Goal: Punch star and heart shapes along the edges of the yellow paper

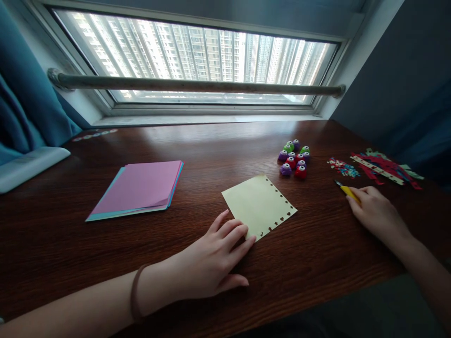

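Note:
A pale yellow square of paper (256,203) lies turned on the table, with star, heart and moon shapes punched along its two right-hand edges. My left hand (214,258) rests at its near left edge, fingers spread, fingertips touching the paper's near corner. Over on the right, my right hand (377,211) grips a yellow craft knife (348,191) with its metal tip pointing away to the left, apart from the paper. Beyond that tip sits a scatter of tiny punched paper bits (343,167).
Several purple, green and red craft punches (291,163) cluster behind the paper. A stack of coloured paper, pink sheet (148,183) on top, lies left. Cut paper strips (384,166) pile at far right. A metal bar (197,85) crosses the window. Blue curtain (24,94) hangs left.

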A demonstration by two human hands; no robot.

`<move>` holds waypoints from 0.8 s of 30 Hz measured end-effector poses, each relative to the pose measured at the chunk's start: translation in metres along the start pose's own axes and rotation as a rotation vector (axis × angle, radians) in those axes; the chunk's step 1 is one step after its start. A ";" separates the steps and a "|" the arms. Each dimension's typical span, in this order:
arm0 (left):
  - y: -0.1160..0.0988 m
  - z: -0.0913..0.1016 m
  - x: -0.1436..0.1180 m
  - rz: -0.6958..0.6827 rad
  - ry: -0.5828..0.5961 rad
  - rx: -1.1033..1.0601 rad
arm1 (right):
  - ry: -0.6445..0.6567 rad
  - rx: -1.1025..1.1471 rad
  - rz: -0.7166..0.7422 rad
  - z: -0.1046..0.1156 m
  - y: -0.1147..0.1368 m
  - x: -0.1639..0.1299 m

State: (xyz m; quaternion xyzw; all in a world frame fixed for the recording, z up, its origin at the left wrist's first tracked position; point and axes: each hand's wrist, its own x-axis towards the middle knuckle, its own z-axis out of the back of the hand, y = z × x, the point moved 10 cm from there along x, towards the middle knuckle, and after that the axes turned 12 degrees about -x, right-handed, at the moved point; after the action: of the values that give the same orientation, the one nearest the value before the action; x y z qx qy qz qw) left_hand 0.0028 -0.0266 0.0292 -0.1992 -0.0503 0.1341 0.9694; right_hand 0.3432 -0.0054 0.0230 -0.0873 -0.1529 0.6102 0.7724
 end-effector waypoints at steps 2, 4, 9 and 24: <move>-0.001 0.001 0.000 -0.001 0.004 -0.017 | 0.004 -0.001 0.016 0.000 0.010 0.004; -0.002 0.002 0.000 -0.003 0.002 -0.028 | 0.001 -0.045 -0.014 -0.002 0.012 0.011; -0.003 0.005 0.001 -0.018 -0.022 -0.036 | -0.111 -0.120 -0.035 0.021 0.026 0.026; 0.001 0.001 0.004 -0.011 0.020 -0.050 | 0.199 0.966 1.014 0.084 0.243 -0.026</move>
State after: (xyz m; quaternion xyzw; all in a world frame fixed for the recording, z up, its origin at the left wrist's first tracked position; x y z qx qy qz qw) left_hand 0.0066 -0.0242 0.0295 -0.2246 -0.0449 0.1257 0.9653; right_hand 0.0863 0.0230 0.0205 0.1492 0.2657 0.8834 0.3559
